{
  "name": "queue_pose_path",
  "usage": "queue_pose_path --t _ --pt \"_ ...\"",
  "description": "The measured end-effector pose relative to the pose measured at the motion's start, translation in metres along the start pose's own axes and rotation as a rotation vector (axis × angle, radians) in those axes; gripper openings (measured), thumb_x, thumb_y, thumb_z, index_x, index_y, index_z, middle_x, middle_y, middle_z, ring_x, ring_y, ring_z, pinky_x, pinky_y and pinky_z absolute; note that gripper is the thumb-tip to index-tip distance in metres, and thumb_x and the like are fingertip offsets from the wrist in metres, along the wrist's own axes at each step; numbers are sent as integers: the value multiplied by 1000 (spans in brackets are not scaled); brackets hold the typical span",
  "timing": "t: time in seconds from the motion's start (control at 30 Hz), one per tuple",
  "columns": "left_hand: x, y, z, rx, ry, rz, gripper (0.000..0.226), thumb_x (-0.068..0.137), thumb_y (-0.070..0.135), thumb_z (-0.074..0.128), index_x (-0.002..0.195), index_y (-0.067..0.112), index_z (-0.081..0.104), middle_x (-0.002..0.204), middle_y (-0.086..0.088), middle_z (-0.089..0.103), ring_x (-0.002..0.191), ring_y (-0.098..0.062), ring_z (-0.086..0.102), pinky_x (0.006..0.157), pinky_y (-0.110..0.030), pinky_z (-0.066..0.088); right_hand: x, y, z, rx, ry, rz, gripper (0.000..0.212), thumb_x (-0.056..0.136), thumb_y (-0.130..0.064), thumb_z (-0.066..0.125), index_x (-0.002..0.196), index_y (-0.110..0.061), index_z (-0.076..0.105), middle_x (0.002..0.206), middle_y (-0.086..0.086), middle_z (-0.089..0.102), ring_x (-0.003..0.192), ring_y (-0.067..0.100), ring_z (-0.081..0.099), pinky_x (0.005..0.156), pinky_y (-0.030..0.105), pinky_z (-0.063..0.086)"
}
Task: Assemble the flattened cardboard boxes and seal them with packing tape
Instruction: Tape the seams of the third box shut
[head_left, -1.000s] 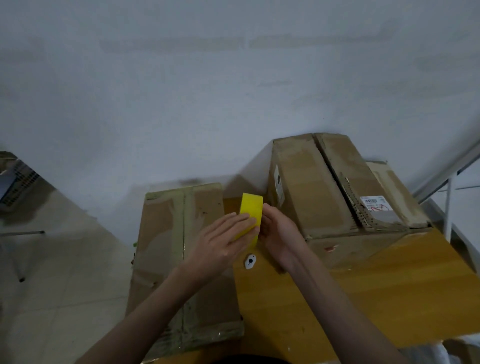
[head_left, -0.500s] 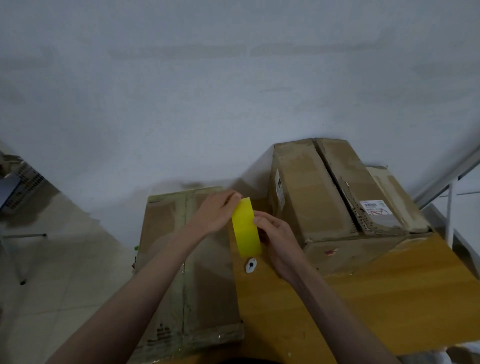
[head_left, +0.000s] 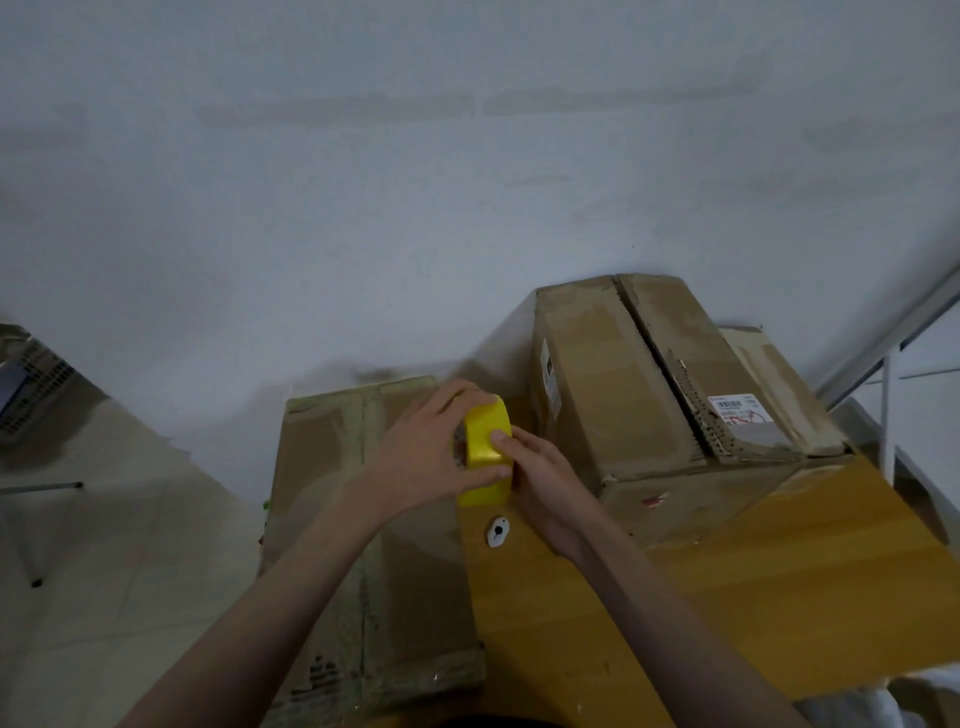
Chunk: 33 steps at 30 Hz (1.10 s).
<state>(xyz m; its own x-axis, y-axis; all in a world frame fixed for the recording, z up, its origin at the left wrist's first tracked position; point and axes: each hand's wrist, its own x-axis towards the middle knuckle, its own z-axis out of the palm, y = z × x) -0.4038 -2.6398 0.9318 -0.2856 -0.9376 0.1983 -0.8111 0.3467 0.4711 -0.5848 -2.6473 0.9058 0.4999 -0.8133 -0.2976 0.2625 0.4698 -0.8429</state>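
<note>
- Above the seam between the near box (head_left: 363, 519) and the wooden table (head_left: 727, 597), both hands hold a yellow tape roll (head_left: 485, 449) in the air, close to the head camera's centre.
- The left hand (head_left: 431, 452) wraps round the roll from the left, fingers curled over its top and thumb under the front; judging by this, it steadies the roll so the other hand can work the tape.
- The right hand (head_left: 540, 478) grips the right side, its thumb pressed on the yellow band, probably feeling for the loose end.
- The roll stands on edge: its axis runs roughly left to right, its yellow outer face toward the camera.
- The near box lies closed, long axis running away from the person, centre seam likewise, ready for a strip laid along it.
- A larger box (head_left: 649, 395) sits behind to the right, flaps unsealed, and a small white object (head_left: 497, 531) lies on the table.
</note>
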Motion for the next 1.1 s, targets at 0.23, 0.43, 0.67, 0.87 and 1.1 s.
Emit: queue_pose_path --t 0.23,0.43,0.67,0.87,1.1 --pt "10 -12 -20 -45 -64 -54 60 87 77 41 133 39 49 129 21 50 114 -6 54 94 -37 48 -9 3 -3 -128 -83 -88 30 97 -8 58 127 -2 60 130 23 60 125 42 52 108 60 36" --pt "11 -11 -20 -136 -62 -175 65 78 74 55 129 36 54 126 14 56 114 -8 55 96 -32 46 -10 3 -1 -89 -96 -68 42 91 -13 59 130 4 52 123 25 58 116 41 53 97 52 40" --pt "9 -1 -18 -13 -56 8 57 84 67 59 127 29 54 123 16 51 110 -4 52 91 -26 44 0 2 1 -31 -59 1 33 100 -34 58 129 -21 66 134 6 64 128 23 57 112 50 40" --pt "9 -16 -23 -105 -130 -118 47 97 55 38 130 26 54 123 10 56 112 -11 54 96 -39 45 -5 1 -1 -124 -159 -35 38 99 -23 59 136 -19 59 136 12 61 129 32 54 111 54 40" --pt "11 -17 -24 -184 -124 -186 56 83 68 49 125 31 56 119 14 57 110 -8 55 96 -36 46 1 -1 3 -74 -165 -15 45 97 -27 57 138 -11 54 139 22 54 131 41 48 109 58 37"
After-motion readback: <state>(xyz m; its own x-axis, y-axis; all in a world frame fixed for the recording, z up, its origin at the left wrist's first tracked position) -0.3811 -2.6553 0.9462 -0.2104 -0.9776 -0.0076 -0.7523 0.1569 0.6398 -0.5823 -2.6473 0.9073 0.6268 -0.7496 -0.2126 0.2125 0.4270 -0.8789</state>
